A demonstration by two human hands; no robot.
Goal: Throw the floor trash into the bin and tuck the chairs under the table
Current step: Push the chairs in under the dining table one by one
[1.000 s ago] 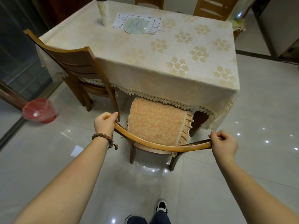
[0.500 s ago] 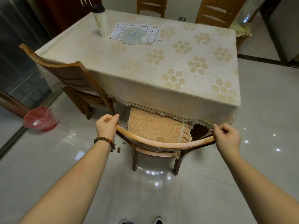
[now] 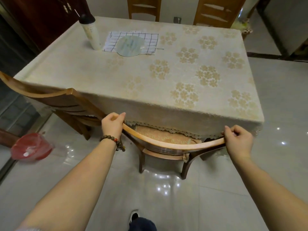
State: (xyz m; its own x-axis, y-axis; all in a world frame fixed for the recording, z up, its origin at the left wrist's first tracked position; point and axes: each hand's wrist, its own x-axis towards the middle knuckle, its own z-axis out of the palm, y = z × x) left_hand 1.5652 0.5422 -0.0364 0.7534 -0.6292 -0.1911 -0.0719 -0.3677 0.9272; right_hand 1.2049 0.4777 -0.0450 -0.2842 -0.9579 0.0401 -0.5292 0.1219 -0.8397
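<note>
Chair (image 3: 173, 145), curved glossy wood with an orange patterned seat cushion (image 3: 166, 136), sits at the counter's near edge, seat mostly under the lace-trimmed, flower-printed cream tablecloth (image 3: 150, 90). Left hand (image 3: 112, 125) and right hand (image 3: 238, 140) each clamp an end of its arched top rail. Compared with a second ago, far less cushion shows; the chair has gone further in. At near left on the shiny tiled floor (image 3: 216, 197), a round red bin (image 3: 30, 148) with a plastic liner holds a small white scrap.
</note>
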